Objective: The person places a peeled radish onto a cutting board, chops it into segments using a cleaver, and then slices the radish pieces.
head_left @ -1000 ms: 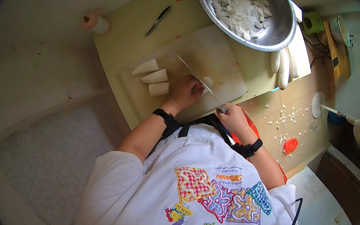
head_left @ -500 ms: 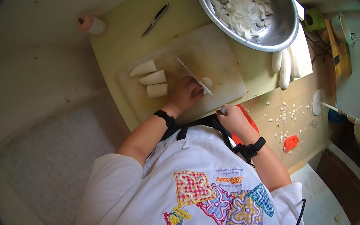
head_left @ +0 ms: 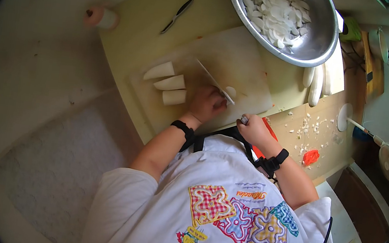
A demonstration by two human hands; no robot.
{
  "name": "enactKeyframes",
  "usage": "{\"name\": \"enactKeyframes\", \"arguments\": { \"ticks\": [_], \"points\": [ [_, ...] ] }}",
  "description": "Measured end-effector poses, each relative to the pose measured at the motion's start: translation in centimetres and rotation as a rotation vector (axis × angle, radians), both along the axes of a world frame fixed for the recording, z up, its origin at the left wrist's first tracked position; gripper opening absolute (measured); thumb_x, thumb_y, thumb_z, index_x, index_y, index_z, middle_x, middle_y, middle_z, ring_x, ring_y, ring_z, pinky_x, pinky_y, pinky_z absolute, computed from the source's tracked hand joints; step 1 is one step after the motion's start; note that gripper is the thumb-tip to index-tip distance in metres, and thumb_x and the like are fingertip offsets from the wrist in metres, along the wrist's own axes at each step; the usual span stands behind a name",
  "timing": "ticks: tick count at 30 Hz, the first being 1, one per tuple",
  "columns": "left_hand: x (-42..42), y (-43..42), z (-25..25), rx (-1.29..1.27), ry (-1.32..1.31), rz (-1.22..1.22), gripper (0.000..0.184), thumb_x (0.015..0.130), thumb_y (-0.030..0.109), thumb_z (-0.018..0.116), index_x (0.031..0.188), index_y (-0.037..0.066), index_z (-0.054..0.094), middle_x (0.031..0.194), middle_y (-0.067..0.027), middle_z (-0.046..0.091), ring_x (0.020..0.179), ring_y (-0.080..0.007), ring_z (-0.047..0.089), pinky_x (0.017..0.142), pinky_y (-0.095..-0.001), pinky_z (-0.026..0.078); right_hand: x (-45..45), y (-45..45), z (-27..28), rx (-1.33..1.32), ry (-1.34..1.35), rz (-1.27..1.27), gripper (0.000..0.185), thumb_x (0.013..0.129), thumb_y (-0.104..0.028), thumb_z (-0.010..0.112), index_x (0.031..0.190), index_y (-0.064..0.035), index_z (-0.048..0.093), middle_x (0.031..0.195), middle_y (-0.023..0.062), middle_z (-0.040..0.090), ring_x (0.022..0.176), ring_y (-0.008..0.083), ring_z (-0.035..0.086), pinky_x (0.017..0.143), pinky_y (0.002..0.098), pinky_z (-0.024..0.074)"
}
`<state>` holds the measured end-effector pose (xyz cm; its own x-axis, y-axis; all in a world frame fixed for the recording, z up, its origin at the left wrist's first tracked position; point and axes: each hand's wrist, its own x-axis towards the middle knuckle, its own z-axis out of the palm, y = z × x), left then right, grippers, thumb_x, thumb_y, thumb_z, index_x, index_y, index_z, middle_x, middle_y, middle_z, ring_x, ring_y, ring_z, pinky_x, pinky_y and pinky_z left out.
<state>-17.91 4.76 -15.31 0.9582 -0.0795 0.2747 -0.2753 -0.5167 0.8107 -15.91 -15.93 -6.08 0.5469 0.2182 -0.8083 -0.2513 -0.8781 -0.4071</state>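
Observation:
My right hand [head_left: 254,128] is closed round the handle of a kitchen knife [head_left: 212,76], whose thin blade lies across the cutting board [head_left: 247,59]. Beside the blade, my left hand [head_left: 208,102] has its fingers curled over a piece of white radish, mostly hidden under them. One pale round slice [head_left: 230,92] rests on the far side of the blade. Left of my left hand, three thick cut radish pieces [head_left: 174,97] lie on the board.
A big steel bowl [head_left: 322,45] with white slices overhangs the board's far right corner. Several whole white radishes [head_left: 316,86] lie next to it. A black-and-silver peeler or knife [head_left: 177,16] and a pink-white roll [head_left: 101,17] are at the back left. Scraps and a red bag [head_left: 311,157] litter the floor.
The whole view has shifted slightly, so the board and bowl appear farther right and lower. Against the board, both hands and the knife have barely moved.

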Motion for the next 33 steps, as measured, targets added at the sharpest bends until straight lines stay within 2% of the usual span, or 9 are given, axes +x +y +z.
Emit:
{"name": "enactKeyframes", "arguments": {
  "ticks": [13,22,25,27,28,30,33],
  "points": [
    [-0.2,-0.2,0.0,0.014,-0.041,0.034,0.021,0.066,0.011,0.077,0.082,0.011,0.064,0.089,-0.0079,0.062,0.081,-0.0311,0.060,0.070,-0.0424,0.049,0.3,0.2,-0.7,-0.080,0.024,0.010,0.025,0.086,-0.029,0.057,0.087,-0.0068,0.068,0.079,0.0169,0.068,0.077,0.0349,0.067,0.069,0.0420,0.0504],
    [-0.2,-0.7,0.3,0.008,-0.062,0.083,0.019,0.067,0.012,0.077,0.079,0.009,0.062,0.085,-0.0106,0.060,0.078,-0.0324,0.060,0.067,-0.0428,0.049,0.6,0.7,0.5,-0.007,-0.059,-0.026,0.025,0.085,-0.024,0.058,0.089,-0.0008,0.066,0.077,0.0215,0.066,0.071,0.0386,0.064,0.065,0.0438,0.0494],
    [-0.3,-0.5,-0.2,0.015,-0.051,0.074,0.020,0.067,0.013,0.077,0.080,0.009,0.062,0.082,-0.0110,0.058,0.077,-0.0330,0.059,0.066,-0.0432,0.049,1.3,1.0,2.0,-0.009,-0.049,-0.076,0.024,0.085,-0.020,0.060,0.085,0.0034,0.064,0.071,0.0210,0.064,0.063,0.0342,0.060,0.063,0.0442,0.0476],
    [-0.3,-0.1,-0.4,0.026,-0.028,0.048,0.021,0.068,0.013,0.078,0.083,0.009,0.063,0.085,-0.0115,0.059,0.078,-0.0330,0.060,0.066,-0.0427,0.049,1.0,0.3,1.0,0.098,-0.075,-0.148,0.027,0.085,-0.021,0.063,0.079,0.0059,0.062,0.062,0.0168,0.060,0.057,0.0248,0.054,0.058,0.0412,0.0451],
    [-0.5,0.0,-0.5,0.034,0.013,0.016,0.022,0.069,0.013,0.078,0.086,0.010,0.064,0.088,-0.0120,0.060,0.079,-0.0329,0.060,0.066,-0.0422,0.050,0.8,0.0,0.8,0.103,-0.085,-0.143,0.027,0.085,-0.021,0.063,0.079,0.0059,0.062,0.062,0.0168,0.060,0.057,0.0248,0.054,0.058,0.0412,0.0451],
    [-0.4,0.1,-0.4,0.017,0.010,0.010,0.021,0.070,0.013,0.078,0.085,0.010,0.064,0.088,-0.0123,0.060,0.079,-0.0334,0.060,0.067,-0.0425,0.050,0.4,-0.5,0.5,0.200,-0.144,-0.145,0.031,0.086,-0.024,0.066,0.077,0.0053,0.060,0.059,0.0108,0.055,0.057,0.0177,0.051,0.056,0.0374,0.0437],
    [-0.5,0.2,0.2,0.008,0.052,-0.008,0.018,0.073,0.013,0.077,0.083,0.008,0.063,0.086,-0.0127,0.060,0.080,-0.0343,0.060,0.068,-0.0433,0.049,-0.4,-0.9,0.7,0.228,-0.164,-0.162,0.034,0.087,-0.027,0.067,0.077,0.0041,0.058,0.059,0.0081,0.054,0.057,0.0160,0.050,0.055,0.0360,0.0431]
  ]
}}
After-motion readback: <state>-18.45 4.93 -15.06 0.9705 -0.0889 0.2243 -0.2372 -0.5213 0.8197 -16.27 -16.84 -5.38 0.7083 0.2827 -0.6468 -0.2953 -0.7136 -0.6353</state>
